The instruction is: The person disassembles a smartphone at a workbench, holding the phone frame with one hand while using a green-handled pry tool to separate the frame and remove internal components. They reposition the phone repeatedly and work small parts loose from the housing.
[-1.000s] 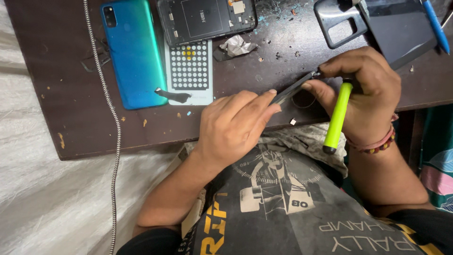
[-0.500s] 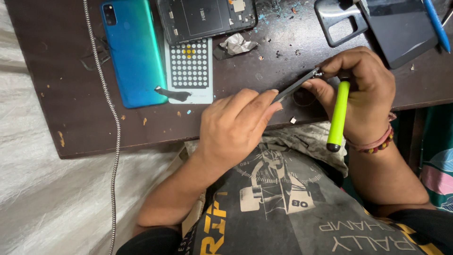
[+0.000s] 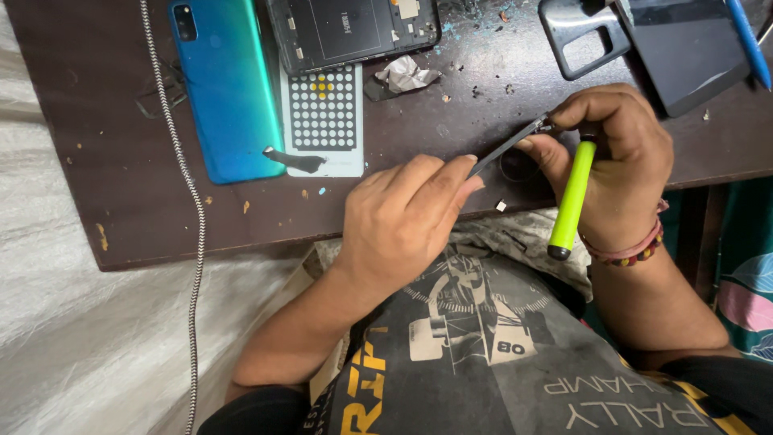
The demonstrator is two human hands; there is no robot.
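Over table: both hands' fingers (image 3: pixel 451 173) pinch thin strip (image 3: pixel 507 147).

Lighting: we note soft, even, moderately bright light from above. Shadows: faint, short, under the left hand (image 3: pixel 403 221) and right hand (image 3: pixel 616 165) on the dark tabletop (image 3: pixel 121 201). Glare: a mild sheen on the teal phone back (image 3: pixel 225 89); the white cloth (image 3: pixel 72 338) at left reads nearly washed out. Focus: sharp throughout, no motion blur. Distortion: we see slight wide-angle stretching toward the frame edges.
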